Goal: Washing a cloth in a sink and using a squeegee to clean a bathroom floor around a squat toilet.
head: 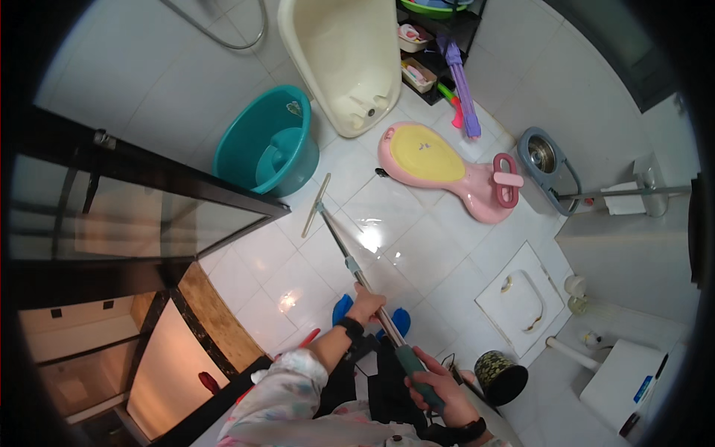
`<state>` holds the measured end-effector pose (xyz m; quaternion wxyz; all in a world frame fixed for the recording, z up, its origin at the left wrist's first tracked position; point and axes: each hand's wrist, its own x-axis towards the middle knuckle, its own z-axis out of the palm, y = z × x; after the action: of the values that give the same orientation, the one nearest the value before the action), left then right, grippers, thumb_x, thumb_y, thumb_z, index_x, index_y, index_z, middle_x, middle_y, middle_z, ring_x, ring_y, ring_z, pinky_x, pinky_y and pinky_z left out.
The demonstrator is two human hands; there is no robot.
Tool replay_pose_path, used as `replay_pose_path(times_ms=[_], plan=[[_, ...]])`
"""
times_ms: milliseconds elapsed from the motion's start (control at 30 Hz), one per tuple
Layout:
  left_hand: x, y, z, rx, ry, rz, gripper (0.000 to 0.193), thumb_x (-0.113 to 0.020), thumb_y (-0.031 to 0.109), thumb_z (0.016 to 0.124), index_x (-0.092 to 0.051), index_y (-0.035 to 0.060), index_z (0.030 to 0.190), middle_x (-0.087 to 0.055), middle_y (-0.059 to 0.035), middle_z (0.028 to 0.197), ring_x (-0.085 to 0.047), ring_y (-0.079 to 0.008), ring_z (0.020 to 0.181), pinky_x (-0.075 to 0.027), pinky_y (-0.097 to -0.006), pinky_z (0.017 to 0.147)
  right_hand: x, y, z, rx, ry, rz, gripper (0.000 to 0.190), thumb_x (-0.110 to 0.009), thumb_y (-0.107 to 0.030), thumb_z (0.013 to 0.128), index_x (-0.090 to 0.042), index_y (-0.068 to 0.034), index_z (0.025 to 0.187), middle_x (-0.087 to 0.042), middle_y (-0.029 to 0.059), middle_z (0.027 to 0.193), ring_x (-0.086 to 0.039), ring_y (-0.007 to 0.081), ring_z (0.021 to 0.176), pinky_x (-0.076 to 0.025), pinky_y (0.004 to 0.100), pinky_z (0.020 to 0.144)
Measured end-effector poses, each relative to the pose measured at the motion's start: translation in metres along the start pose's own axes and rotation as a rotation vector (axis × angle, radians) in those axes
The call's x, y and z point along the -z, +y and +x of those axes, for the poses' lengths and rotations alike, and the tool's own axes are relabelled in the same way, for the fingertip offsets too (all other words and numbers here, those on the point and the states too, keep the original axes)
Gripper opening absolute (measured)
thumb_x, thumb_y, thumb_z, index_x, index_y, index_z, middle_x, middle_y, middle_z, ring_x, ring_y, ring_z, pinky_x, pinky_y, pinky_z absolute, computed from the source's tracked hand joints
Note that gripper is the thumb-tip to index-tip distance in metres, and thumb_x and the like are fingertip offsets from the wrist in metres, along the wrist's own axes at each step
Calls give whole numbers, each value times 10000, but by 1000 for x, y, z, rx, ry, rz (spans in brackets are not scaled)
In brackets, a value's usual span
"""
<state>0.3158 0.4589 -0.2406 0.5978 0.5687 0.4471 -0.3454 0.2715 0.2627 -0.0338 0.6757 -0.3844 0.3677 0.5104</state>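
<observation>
A floor squeegee [317, 205] with a long metal pole rests its blade on the wet white floor tiles, close to the corner of the glass door. My left hand [368, 303] grips the middle of the pole, below its grey joint. Around the green handle at the near end, the fingers of my right hand [438, 386] are closed. Both wrists wear dark bands. Blue shoes [401, 322] show beneath the pole. Light glints off the tiles [371, 237] to the right of the blade.
A teal tub [306, 167] stands behind the blade, beside a cream baby bathtub [341, 67]. A pink-and-yellow ride-on toy [427, 153] lies ahead right. At right are a squat toilet [525, 299] and a patterned bin [500, 377]. The black-framed glass door [240, 223] reaches in from the left.
</observation>
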Motion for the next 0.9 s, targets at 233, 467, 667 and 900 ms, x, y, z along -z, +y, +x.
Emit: replay_pose_path(times_ms=[233,467,667,900], plan=[[-144,-56,-40,-19,-289,258,857,-536,102,682,158,-79,1151,-518,-170,637,-543,-268,484,-457,-381,399,76,63,-89,53,24,429,606,-482,-69,769,-260,-208,1316,-499,147,739,-412,159,442,-322,258,367],[-263,-49,-129,138,-617,423,955,-516,108,710,286,-43,1206,-542,-185,641,-525,-242,421,-424,-350,325,45,48,-200,73,549,213,212,-489,-266,793,-475,-56,804,-355,-39,477,-287,67,333,-216,203,305],[-212,-47,-108,-13,-520,302,752,-569,143,695,-2,-80,1136,-510,-132,647,-528,-202,445,-449,-313,340,78,65,-179,180,342,411,304,-475,-185,784,-360,-122,1058,-437,62,600,-355,122,370,-264,236,321],[-164,-4,-1,112,-391,543,431,-595,150,676,-302,-2,954,-503,-110,682,-559,-215,524,-497,-338,411,100,45,-84,168,66,581,590,-460,-91,788,-233,-172,1327,-502,139,732,-421,158,421,-332,243,377]])
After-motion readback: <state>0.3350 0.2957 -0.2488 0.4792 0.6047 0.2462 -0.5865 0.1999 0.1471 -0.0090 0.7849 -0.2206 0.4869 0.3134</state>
